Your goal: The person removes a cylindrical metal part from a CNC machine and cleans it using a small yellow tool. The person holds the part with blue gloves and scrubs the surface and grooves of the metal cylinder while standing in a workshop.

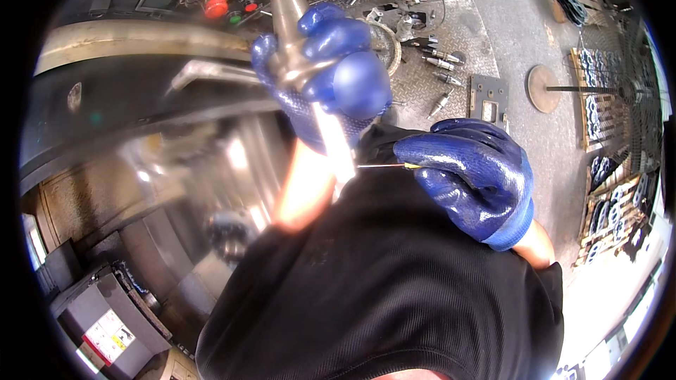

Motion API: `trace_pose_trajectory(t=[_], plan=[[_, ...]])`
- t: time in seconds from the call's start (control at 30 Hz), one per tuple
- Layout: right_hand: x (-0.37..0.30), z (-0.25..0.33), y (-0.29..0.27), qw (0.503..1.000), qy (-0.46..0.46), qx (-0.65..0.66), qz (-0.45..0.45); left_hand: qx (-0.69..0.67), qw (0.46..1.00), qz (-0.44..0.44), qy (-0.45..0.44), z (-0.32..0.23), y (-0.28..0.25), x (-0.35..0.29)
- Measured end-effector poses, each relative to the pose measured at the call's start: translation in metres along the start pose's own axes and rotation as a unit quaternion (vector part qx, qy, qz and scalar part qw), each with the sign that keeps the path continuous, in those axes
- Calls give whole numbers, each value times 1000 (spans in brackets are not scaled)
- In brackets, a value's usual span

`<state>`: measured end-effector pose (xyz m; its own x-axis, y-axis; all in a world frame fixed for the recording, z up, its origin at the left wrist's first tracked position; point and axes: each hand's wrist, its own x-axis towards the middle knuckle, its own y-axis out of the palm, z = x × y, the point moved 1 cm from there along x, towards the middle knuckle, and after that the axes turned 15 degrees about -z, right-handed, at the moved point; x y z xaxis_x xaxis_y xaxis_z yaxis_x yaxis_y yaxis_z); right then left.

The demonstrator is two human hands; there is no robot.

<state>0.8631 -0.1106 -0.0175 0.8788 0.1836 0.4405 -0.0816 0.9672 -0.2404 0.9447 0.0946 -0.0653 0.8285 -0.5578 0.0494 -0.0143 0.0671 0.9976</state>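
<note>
My left hand (338, 63), in a blue coated glove, is closed around a tapered metal tool holder (287, 10). The taper's narrow end points up past the fingers. Below the fist, a bright, glare-washed metal shank (332, 134) extends downward. My right hand (479, 176), gloved the same way, is closed with the fingertips pinching a slim tool (380, 165) with a thin metal shaft and a bit of yellow at the grip. Its shaft points left, and the tip meets or nearly meets the shank; glare hides which. Most of its handle is inside my glove.
A machine control panel with a red mushroom button (216, 5) is at upper left, above the machine's opening. Several tool holders (440, 63) lie on a tread-plate surface (415, 91) beside a dark plate with holes (489, 98). A fan (543, 88) and loaded pallets (598, 91) stand right.
</note>
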Motion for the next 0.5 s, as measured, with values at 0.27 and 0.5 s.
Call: trace_pose_trajectory(t=[0.27, 0.5], plan=[[1, -8, 4, 999, -43, 19, 22, -14, 1000, 3, -6, -2, -4, -4], [-2, 0, 1, 972, 198, 109, 65, -6, 998, 62, -24, -6, -11, -2]])
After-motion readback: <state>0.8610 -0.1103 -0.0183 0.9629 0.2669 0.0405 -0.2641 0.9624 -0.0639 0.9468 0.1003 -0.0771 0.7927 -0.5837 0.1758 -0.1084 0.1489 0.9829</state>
